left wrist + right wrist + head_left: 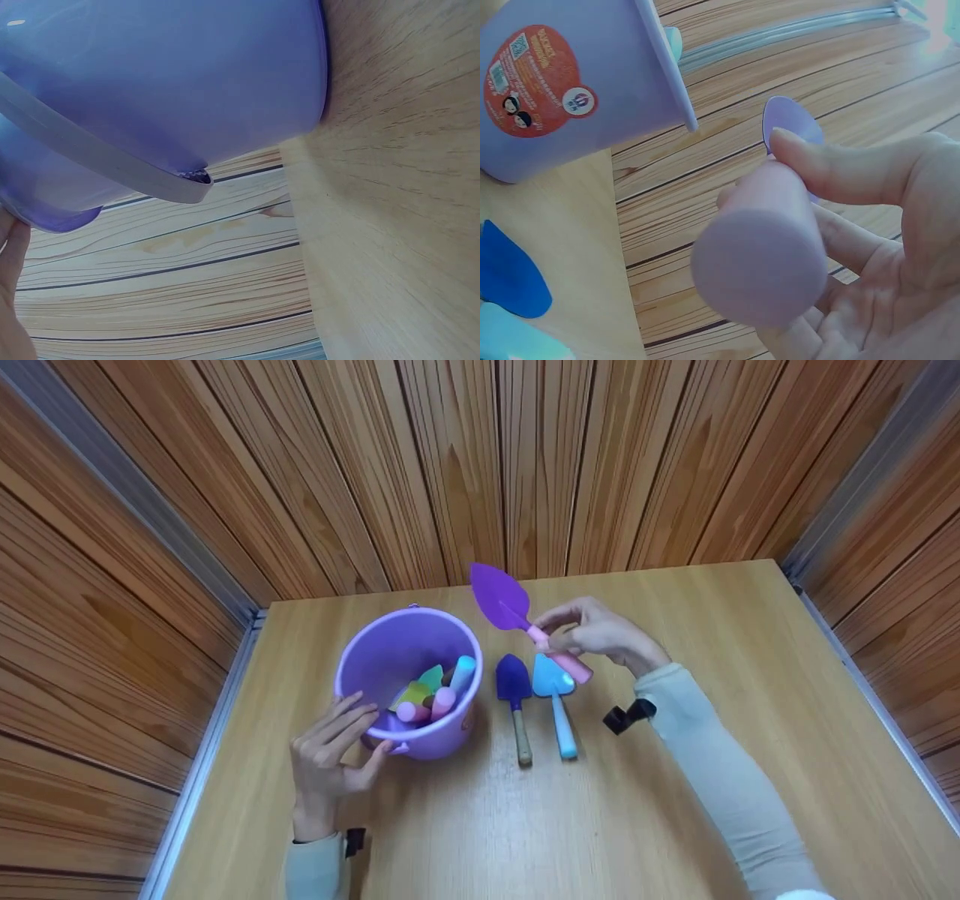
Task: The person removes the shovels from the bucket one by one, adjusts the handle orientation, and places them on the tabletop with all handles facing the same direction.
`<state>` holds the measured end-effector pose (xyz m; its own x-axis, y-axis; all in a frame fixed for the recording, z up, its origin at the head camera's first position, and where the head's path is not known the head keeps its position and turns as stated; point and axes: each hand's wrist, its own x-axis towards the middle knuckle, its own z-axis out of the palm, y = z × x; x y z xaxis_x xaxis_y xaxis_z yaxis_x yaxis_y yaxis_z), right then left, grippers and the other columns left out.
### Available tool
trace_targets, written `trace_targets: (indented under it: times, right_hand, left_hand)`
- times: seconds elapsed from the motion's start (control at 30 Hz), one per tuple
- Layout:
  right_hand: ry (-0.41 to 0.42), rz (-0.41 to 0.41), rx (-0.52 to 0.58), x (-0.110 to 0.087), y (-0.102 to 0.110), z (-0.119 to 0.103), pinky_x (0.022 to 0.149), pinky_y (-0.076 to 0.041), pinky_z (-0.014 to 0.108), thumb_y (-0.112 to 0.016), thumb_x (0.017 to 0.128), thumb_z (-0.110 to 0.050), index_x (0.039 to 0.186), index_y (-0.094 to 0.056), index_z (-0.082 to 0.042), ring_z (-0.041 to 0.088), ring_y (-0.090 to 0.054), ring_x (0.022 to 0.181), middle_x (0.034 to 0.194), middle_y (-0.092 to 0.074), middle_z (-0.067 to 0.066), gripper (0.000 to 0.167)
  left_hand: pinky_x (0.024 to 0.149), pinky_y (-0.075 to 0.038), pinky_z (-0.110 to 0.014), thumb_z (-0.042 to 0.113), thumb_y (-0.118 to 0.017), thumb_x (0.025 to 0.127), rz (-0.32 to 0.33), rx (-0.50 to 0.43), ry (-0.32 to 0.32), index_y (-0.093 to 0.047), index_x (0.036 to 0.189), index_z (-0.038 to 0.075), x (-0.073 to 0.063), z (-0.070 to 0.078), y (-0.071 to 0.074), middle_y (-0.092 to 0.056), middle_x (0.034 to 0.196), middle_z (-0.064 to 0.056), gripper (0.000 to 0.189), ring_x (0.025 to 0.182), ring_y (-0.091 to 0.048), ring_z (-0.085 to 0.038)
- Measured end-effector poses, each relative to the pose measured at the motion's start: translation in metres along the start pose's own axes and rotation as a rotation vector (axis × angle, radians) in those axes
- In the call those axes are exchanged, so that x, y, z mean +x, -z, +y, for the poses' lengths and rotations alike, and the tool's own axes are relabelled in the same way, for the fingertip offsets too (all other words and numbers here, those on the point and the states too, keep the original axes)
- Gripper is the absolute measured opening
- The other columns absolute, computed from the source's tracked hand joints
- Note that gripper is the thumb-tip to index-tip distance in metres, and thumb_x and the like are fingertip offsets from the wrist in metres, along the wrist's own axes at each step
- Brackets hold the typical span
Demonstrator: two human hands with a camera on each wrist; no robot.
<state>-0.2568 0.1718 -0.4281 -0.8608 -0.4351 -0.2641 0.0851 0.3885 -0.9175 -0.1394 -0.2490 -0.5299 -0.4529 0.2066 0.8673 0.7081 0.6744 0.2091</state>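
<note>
My right hand [600, 634] pinches the pink handle [761, 247] of a toy trowel with a purple blade [499, 596], held above the table. The blade points up and toward the back, close to the bucket's right rim. With my left hand [330, 750] I grip the near-left rim of a purple bucket [442, 742], fingers over the edge and thumb outside. Inside the bucket lie several toy tools with pink handles [412, 712], a light blue handle [463, 671] and yellow and green parts. The left wrist view shows the bucket's side and its carrying handle [105, 161].
Right of the bucket, a trowel with a dark blue blade [514, 679] and a light blue trowel [564, 727] lie side by side on the wooden table [487, 840]. Wood-panelled walls [450, 472] stand behind and at both sides. A red label [536, 82] marks the bucket.
</note>
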Motion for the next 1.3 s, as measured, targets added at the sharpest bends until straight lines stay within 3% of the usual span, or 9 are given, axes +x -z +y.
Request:
trace_targets:
  times: [0.23, 0.47, 0.7, 0.97, 1.17, 1.3]
  right_hand:
    - [0.017, 0.055, 0.2, -0.019, -0.012, 0.042, 0.086, -0.068, 0.042, -0.079, 0.094, -0.009, 0.139, -0.065, 0.003, 0.026, -0.075, 0.099, 0.124, -0.063, 0.017, 0.049]
    - [-0.04, 0.186, 0.233, -0.039, -0.029, 0.089, 0.089, -0.067, 0.04, -0.082, 0.093, -0.014, 0.142, -0.063, 0.0, 0.027, -0.071, 0.104, 0.128, -0.062, 0.018, 0.054]
    - [-0.08, 0.272, 0.287, -0.052, -0.039, 0.119, 0.091, -0.065, 0.036, -0.086, 0.091, -0.02, 0.139, -0.066, -0.001, 0.026, -0.067, 0.108, 0.128, -0.064, 0.015, 0.056]
    - [-0.069, 0.316, 0.372, -0.054, -0.037, 0.133, 0.09, -0.064, 0.032, -0.087, 0.089, -0.013, 0.138, -0.065, 0.004, 0.022, -0.069, 0.106, 0.12, -0.07, 0.011, 0.056]
    - [-0.071, 0.328, 0.354, -0.047, -0.034, 0.131, 0.094, -0.064, 0.033, -0.089, 0.087, -0.017, 0.138, -0.066, 0.001, 0.022, -0.069, 0.11, 0.129, -0.07, 0.015, 0.059]
    - [-0.081, 0.329, 0.333, -0.044, -0.029, 0.132, 0.093, -0.064, 0.032, -0.089, 0.088, -0.019, 0.138, -0.066, 0.0, 0.022, -0.068, 0.11, 0.129, -0.07, 0.014, 0.059]
  left_hand:
    - [0.096, -0.061, -0.051, 0.05, -0.079, 0.089, -0.02, -0.018, -0.001, -0.086, 0.11, 0.011, -0.001, -0.001, 0.003, -0.083, 0.112, -0.005, 0.044, 0.11, -0.079, -0.031]
    - [0.1, -0.059, -0.044, 0.049, -0.08, 0.088, -0.067, -0.014, 0.02, -0.085, 0.112, 0.014, -0.009, 0.003, 0.002, -0.083, 0.112, -0.005, 0.043, 0.111, -0.079, -0.029]
    - [0.1, -0.06, -0.044, 0.045, -0.084, 0.084, -0.077, -0.013, 0.041, -0.085, 0.113, 0.015, -0.011, 0.005, 0.001, -0.083, 0.114, -0.003, 0.041, 0.113, -0.079, -0.028]
    - [0.109, -0.052, -0.031, 0.055, -0.074, 0.093, -0.035, -0.006, 0.012, -0.086, 0.109, 0.012, -0.006, 0.002, -0.001, -0.084, 0.109, -0.006, 0.048, 0.105, -0.08, -0.034]
    - [0.109, -0.055, -0.036, 0.053, -0.075, 0.092, 0.027, -0.04, -0.022, -0.085, 0.11, 0.01, -0.001, -0.003, -0.004, -0.083, 0.106, -0.012, 0.048, 0.103, -0.08, -0.038]
    - [0.109, -0.053, -0.033, 0.054, -0.075, 0.092, 0.019, -0.026, 0.0, -0.086, 0.109, 0.009, -0.003, -0.002, -0.003, -0.083, 0.107, -0.009, 0.049, 0.104, -0.08, -0.037]
